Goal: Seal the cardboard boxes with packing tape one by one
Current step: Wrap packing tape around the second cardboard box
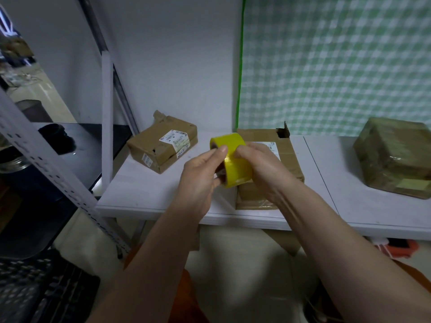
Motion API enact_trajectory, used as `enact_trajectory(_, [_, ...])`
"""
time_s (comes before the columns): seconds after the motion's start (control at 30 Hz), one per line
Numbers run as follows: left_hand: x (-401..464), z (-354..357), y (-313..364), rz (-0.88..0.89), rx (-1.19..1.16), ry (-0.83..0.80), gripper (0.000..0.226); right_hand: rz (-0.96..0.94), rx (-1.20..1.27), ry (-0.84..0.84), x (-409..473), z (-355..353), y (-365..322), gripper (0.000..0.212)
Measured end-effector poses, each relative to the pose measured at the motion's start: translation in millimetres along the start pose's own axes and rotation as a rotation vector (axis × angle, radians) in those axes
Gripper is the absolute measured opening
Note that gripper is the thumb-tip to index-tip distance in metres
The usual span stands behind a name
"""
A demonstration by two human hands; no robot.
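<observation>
Cardboard boxes sit on a long white table [149, 194], three of them. The big brown box wrapped in shiny tape [394, 159] sits far to the right, well apart from the others. The brown flat box with a torn flap [283, 149] lies in the middle, right behind the hands. The small dented brown box with white labels [163, 145] lies to the left, near a grey metal shelf post [107, 113].

The round roll of yellow packing tape [235, 164] is held up in the air over the near edge of the middle box. The left hand [200, 178] grips the roll, thumb on the yellow face and fingers curled at its open side. The right hand [261, 166] wraps around the other side, fingers bent on the tape.

I think the person is hunting for the loose end of the tape. Next, they need to peel it up and stick it on the middle box.
</observation>
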State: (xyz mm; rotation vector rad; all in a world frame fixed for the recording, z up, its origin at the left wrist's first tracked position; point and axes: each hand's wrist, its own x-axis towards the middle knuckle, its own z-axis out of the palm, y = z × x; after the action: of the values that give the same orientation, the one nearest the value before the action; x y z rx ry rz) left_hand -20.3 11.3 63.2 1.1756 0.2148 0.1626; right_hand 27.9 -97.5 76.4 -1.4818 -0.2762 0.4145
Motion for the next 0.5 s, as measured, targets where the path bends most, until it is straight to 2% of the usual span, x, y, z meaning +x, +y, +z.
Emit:
enact_trajectory(0.1, [-1.6, 2.4, -1.7, 0.078, 0.072, 0.084, 0.020, -0.034, -0.068, 0.009, 0.1, 0.8, -0.2, 0.023])
enact_trajectory(0.2, [-1.7, 1.7, -0.3, 0.110, 0.111, 0.109, 0.020, -0.028, -0.075, 0.017, 0.2, 4.3, -1.1, 0.017])
enact_trajectory(0.27, [-1.4, 0.8, 1.9, 0.107, 0.111, 0.106, 0.016, -0.041, -0.077, 0.009, 0.3, 5.5, -1.7, 0.020])
enact_trajectory(0.4, [-0.5, -0.6, 6.8, 0.072, 0.093, 0.082, 0.014, -0.055, -0.107, -0.062, 0.1, 3.7, -1.4, 0.046])
enact_trajectory(0.5, [-0.4, -2.7, 10.4, 0.044, 0.084, 0.073, 0.015, -0.054, -0.092, -0.085, -2.0, 1.0, 0.7, 0.040])
